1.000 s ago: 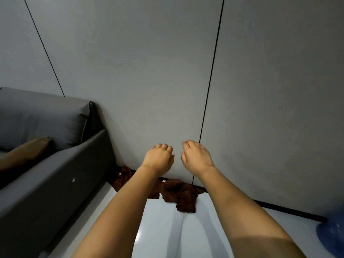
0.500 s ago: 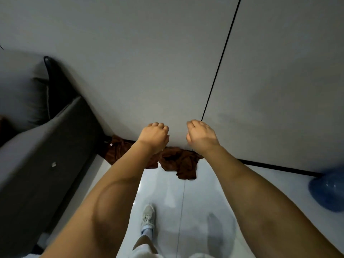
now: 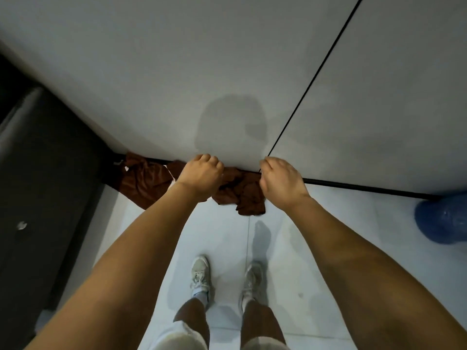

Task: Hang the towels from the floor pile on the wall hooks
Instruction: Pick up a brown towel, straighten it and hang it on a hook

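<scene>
A person stands on a pale tiled floor (image 3: 316, 248), two light sneakers (image 3: 201, 272) planted side by side near its close edge, bare legs and light shorts showing below. Both bare arms reach forward and down toward the wall (image 3: 177, 72). The left hand (image 3: 201, 176) is curled into a loose fist with knuckles up, and no cloth can be seen in it; what the fingers hide underneath cannot be told. The right hand (image 3: 281, 181) is likewise curled, thumb and fingers drawn together, with nothing visible between them. The hands are apart from each other, both held above the far edge of the floor. Beneath and between them a crumpled pile of dark brown towels (image 3: 149, 181) lies on the floor, pushed up against the black skirting at the foot of the wall. A dark sofa (image 3: 45, 173) runs along the floor's left edge, its end just beside the pile. At the right edge a blue, translucent rounded object (image 3: 441, 219) stands near the skirting. The grey wall carries a thin black seam and the person's shadow.
</scene>
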